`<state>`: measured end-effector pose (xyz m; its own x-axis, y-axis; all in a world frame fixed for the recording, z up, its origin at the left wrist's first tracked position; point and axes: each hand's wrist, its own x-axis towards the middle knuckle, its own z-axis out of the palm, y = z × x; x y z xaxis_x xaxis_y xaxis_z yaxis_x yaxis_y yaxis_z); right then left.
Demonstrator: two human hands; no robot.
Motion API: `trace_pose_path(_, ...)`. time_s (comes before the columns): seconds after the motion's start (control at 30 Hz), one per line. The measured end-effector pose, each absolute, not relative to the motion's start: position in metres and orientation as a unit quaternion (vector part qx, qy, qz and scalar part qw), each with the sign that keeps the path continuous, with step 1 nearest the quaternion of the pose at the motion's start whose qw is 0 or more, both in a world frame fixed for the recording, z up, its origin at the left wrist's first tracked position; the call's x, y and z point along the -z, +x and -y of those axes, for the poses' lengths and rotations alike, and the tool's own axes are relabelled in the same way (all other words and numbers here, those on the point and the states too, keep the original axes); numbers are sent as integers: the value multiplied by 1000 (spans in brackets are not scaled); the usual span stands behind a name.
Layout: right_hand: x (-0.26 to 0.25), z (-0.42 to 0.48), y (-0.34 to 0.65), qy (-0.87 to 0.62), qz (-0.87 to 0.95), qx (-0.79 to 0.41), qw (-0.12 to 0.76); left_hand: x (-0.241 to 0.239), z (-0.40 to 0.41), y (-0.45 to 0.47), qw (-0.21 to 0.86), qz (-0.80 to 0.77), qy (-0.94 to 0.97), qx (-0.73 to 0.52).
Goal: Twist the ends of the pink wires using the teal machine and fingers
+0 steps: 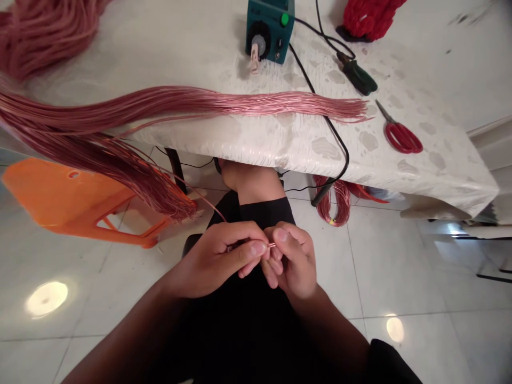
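Above my lap, my left hand (218, 258) and my right hand (292, 261) meet fingertip to fingertip. Both pinch one thin pink wire (271, 245), whose short end shows between the thumbs. From my left hand the strand runs up and left toward a thick bundle of pink wires (224, 104). That bundle lies along the near edge of the white table (440, 170) and hangs off its left side toward the floor.
A teal box with a knob and green button (269, 28) stands at the table's back, its black cable (338, 141) dropping over the edge. Green-handled pliers (357, 74), red scissors (400, 133), red wire coils (370, 16) and an orange stool (76, 200) are around.
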<state>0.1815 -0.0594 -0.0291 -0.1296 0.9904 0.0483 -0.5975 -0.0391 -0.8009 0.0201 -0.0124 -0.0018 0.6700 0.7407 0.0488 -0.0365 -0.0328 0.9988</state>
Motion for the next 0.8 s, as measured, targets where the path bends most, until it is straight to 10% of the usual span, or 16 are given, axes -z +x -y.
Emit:
trace_pose_path(0.27, 32, 52, 195, -364, 572, -504, 535, -1, 11, 15, 579, -329, 695, -270)
trace_pose_path(0.8, 37, 57, 198, -314, 498, -589, 553, 2, 13, 12, 572, -315, 728, -210)
